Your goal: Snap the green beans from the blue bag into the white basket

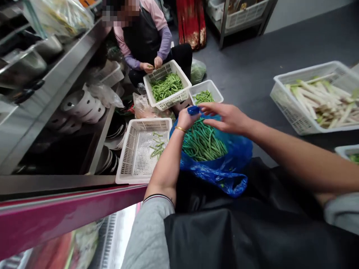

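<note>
Blue plastic of the bag [239, 144] is gripped by the left hand [186, 120]. The right hand [231, 118] is held beside it, fingers parted; whether anything is pinched cannot be told. Long green beans [209, 144] are heaped in the bag. Progress is judged slight: only a few green pieces [157, 149] are seen in the adjacent white basket [120, 170].

Muted light, lower-left glare; blurred edges

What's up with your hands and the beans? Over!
Left hand at edge of blue bag, grip unclear. Right hand beside it, fingers spread. Green beans inside, only hands above them.
</note>
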{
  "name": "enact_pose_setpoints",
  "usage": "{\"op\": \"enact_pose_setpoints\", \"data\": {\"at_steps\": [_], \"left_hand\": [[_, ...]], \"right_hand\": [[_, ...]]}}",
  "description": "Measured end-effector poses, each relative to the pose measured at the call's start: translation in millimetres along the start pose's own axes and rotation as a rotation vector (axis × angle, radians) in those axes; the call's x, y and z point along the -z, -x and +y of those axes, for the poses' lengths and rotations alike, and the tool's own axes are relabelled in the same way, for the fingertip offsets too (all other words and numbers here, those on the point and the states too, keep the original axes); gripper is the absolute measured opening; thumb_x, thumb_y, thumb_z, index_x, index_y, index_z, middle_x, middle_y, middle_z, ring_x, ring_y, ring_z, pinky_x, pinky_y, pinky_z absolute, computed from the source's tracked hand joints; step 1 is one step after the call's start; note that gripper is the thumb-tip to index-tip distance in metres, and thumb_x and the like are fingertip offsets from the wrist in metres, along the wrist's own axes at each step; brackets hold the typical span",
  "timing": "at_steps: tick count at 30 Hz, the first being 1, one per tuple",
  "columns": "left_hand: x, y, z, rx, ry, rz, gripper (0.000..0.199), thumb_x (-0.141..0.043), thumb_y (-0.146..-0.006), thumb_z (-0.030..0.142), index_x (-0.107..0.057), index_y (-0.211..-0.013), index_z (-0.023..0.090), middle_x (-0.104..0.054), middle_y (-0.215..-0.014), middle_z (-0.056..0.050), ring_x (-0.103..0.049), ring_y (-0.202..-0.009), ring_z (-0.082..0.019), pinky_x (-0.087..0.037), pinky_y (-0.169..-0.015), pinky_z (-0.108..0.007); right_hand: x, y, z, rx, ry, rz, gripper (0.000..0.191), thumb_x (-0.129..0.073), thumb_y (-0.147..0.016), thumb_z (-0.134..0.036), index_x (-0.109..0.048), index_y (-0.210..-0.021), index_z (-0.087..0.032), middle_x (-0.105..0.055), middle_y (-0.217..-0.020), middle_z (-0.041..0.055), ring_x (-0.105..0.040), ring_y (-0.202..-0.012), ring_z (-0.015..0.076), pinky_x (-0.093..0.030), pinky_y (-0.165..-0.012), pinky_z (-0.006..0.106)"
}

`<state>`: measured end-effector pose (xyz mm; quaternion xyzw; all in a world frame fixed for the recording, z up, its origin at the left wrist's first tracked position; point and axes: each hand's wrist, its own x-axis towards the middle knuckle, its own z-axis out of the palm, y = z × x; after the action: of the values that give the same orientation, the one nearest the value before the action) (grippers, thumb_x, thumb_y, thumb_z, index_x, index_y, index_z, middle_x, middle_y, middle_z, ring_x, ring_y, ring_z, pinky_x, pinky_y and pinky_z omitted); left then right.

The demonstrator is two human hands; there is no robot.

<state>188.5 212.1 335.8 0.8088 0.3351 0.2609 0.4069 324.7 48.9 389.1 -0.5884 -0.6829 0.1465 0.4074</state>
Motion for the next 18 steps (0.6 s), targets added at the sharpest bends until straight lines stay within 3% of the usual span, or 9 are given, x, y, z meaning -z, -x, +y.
{"op": "enact_pose_setpoints", "data": {"at_steps": [2,3,4,6,8,11,13,16,18], "left_hand": [[-0.7,-18.3,-3.4,0.088,0.193,0.101,0.023,-0.074,-0.072,0.027,-0.059,-0.061,0.014,-0.057,-0.052,-0.002,-0.052,-0.047,-0.012,-0.043,-0.047,-0.024],[1.0,-22.7,-3.2,0.118,0.291,0.141,0.027,-0.073,-0.073,0.028,-0.055,-0.058,0.015,-0.053,-0.047,0.0,-0.047,-0.041,-0.01,-0.039,-0.042,-0.022],[3.2,-25.0,-1.6,0.135,0.373,0.166,0.029,-0.074,-0.073,0.028,-0.053,-0.056,0.016,-0.05,-0.044,0.001,-0.044,-0.038,-0.008,-0.035,-0.039,-0.021],[6.9,-26.5,4.2,0.126,0.444,0.165,0.031,-0.077,-0.069,0.027,-0.051,-0.055,0.016,-0.049,-0.043,0.003,-0.042,-0.035,-0.007,-0.032,-0.035,-0.019],[7.5,-27.7,11.4,0.105,0.435,0.165,0.032,-0.078,-0.067,0.026,-0.051,-0.054,0.016,-0.049,-0.042,0.003,-0.042,-0.034,-0.007,-0.03,-0.034,-0.018],[5.8,-31.8,19.8,0.074,0.404,0.234,0.031,-0.076,-0.068,0.025,-0.05,-0.054,0.016,-0.049,-0.042,0.004,-0.043,-0.033,-0.007,-0.03,-0.034,-0.019],[7.8,-34.7,22.9,0.072,0.398,0.292,0.029,-0.075,-0.07,0.024,-0.05,-0.056,0.016,-0.048,-0.042,0.005,-0.043,-0.034,-0.007,-0.03,-0.035,-0.019],[18.5,-37.6,27.9,0.06,0.413,0.358,0.027,-0.075,-0.07,0.024,-0.05,-0.063,0.017,-0.047,-0.045,0.007,-0.046,-0.038,-0.008,-0.032,-0.04,-0.02],[28.4,-40.0,35.6,0.033,0.416,0.404,0.026,-0.073,-0.073,0.024,-0.05,-0.066,0.017,-0.046,-0.047,0.009,-0.047,-0.042,-0.007,-0.034,-0.043,-0.02]], "right_hand": [[1.6,71.5,-5.6,-0.34,0.098,0.273,0.063,-0.062,-0.08,-0.048,-0.049,-0.134,-0.018,-0.061,-0.125,0.0133,-0.062,-0.106,0.0267,-0.048,-0.093,0.04],[-1.4,110.5,-4.7,-0.532,0.117,0.302,0.067,-0.063,-0.078,-0.053,-0.049,-0.132,-0.016,-0.065,-0.117,0.0152,-0.064,-0.102,0.029,-0.05,-0.089,0.041],[-7.8,147.9,-2.1,-0.733,0.129,0.236,0.064,-0.06,-0.078,-0.057,-0.054,-0.126,-0.015,-0.068,-0.106,0.0162,-0.065,-0.096,0.0317,-0.051,-0.084,0.043],[-31.4,207.7,5.0,-1.073,0.092,-0.068,0.063,-0.054,-0.077,-0.065,-0.059,-0.116,-0.015,-0.071,-0.091,0.0157,-0.067,-0.089,0.0346,-0.052,-0.078,0.044],[-65.7,236.4,9.4,-1.143,-0.107,-0.337,0.06,-0.051,-0.078,-0.067,-0.061,-0.11,-0.017,-0.072,-0.087,0.0113,-0.068,-0.082,0.0299,-0.052,-0.074,0.039],[-110.6,226.6,8.5,-1.151,-0.308,-0.475,0.045,-0.057,-0.077,-0.062,-0.059,-0.067,-0.017,-0.066,-0.06,0.0088,-0.065,-0.058,0.0246,-0.05,-0.06,0.034],[-115.9,206.6,6.5,-1.233,-0.418,-0.438,0.045,-0.056,-0.081,-0.054,-0.048,-0.054,-0.019,-0.058,-0.047,0.007,-0.06,-0.048,0.0216,-0.047,-0.052,0.032],[-73.3,186.6,4.8,-1.226,-0.501,-0.21,0.04,-0.045,-0.091,-0.039,-0.048,-0.056,-0.019,-0.059,-0.051,0.0054,-0.06,-0.051,0.0159,-0.048,-0.057,0.027],[-19.6,180.6,5.1,-1.062,-0.479,0.178,0.028,-0.044,-0.092,-0.026,-0.054,-0.067,-0.017,-0.06,-0.055,0.0032,-0.058,-0.053,0.0128,-0.049,-0.061,0.026]]}}
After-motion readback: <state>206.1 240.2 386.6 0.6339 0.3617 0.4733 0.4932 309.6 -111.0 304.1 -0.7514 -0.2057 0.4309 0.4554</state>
